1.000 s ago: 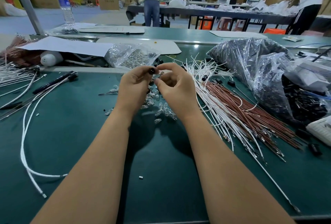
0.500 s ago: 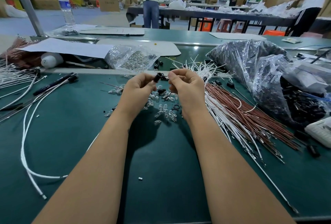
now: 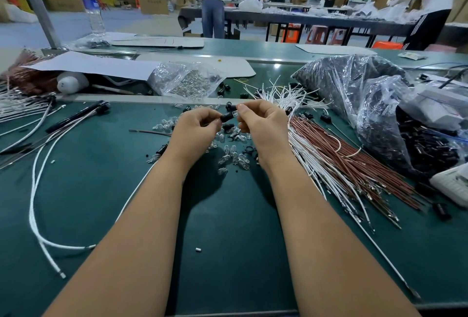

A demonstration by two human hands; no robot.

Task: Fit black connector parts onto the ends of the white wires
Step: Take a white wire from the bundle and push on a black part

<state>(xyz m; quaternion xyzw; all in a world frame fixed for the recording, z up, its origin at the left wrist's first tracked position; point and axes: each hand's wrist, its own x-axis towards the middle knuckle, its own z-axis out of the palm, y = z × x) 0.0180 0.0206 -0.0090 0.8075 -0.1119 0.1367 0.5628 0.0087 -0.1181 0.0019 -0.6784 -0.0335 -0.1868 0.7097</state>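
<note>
Both hands meet above the middle of the green counter (image 3: 106, 190), held just off its surface. The left hand (image 3: 195, 132) has its fingers curled inward, with thumb and forefinger pinching a small black connector part (image 3: 226, 116). The right hand (image 3: 263, 124) faces it, its fingers also curled, the thumb and forefinger pinching a small clear piece (image 3: 234, 113) that sits at the right end of the black part; whether the 2 pieces are fully seated together cannot be told. Directly beneath the hands lies a scatter of small clear bulbs (image 3: 235, 157) mixed with a few loose black rings and caps. To the right of the right hand spreads a fan of white wires (image 3: 314, 154), lying on and beside a bundle of reddish-brown wires (image 3: 354, 162) whose metal-tipped ends point toward the near edge. On the left, long white cables (image 3: 34, 205) loop across the counter. Behind the hands sits a clear plastic bag of bulbs (image 3: 184, 81), and to the far right a large crumpled plastic bag of black parts (image 3: 354, 88). A tiny white piece (image 3: 198, 250) lies alone between the forearms. 2 people stand at a dark table in the background, among stacked cardboard boxes.
</note>
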